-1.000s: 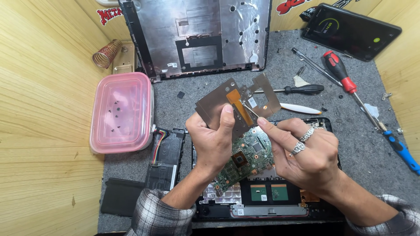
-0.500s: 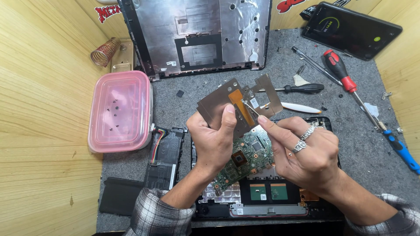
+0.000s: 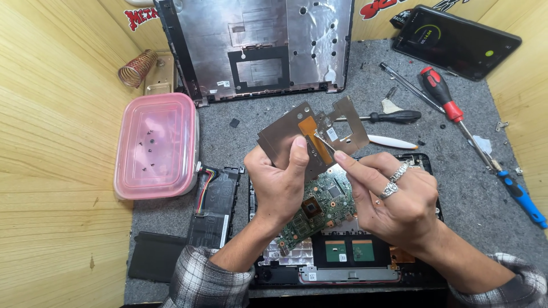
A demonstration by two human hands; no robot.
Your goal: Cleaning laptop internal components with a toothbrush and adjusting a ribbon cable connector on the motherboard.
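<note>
Our left hand grips the metal shield plate, raised over the open laptop base. Right hand fingers pinch slim tweezers at its orange patch. We'd best keep the plate steady and lift gently.

Two hands, three screwdrivers

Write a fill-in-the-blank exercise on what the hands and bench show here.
1. The left hand holds a green ____ with a metal plate on it.
2. The right hand wears ____ on its fingers.
3. The pink tub holds small loose ____.
4. The red-handled screwdriver lies to the ____ of both hands.

Missing words: circuit board; rings; screws; right
</note>
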